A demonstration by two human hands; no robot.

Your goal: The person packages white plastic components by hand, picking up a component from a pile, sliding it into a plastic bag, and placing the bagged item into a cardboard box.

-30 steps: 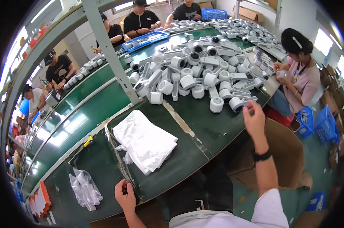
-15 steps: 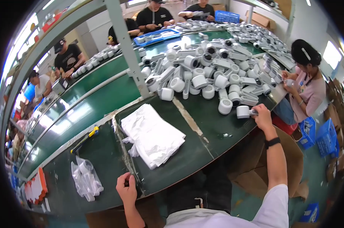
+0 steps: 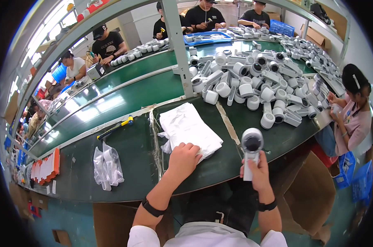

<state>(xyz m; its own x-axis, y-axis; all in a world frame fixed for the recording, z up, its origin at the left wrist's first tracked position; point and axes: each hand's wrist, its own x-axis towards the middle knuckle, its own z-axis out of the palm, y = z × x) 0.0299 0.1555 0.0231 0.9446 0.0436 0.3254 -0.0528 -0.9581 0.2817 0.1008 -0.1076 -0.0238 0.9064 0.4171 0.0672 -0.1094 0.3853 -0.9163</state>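
Held upright over the table's front edge is a white handheld device with a round head and a dark round face. My right hand is closed round its handle. My left hand lies on the near edge of a stack of white plastic bags, its fingers curled together against the top layer; how much they pinch is partly hidden. Behind the bags and to the right spreads a large heap of similar white devices. Left of the bags rest several bagged white devices in clear plastic.
A yellow-and-black hammer-like tool lies left of the bags. Orange-edged white cards stand at the far left. A metal post rises behind the bags. Co-workers sit around the table, one person close on the right. An open cardboard box stands below.
My right hand has brought the device from beside the heap toward me and turned it upright. My left hand has moved from the table edge onto the bags. The view has shifted left.
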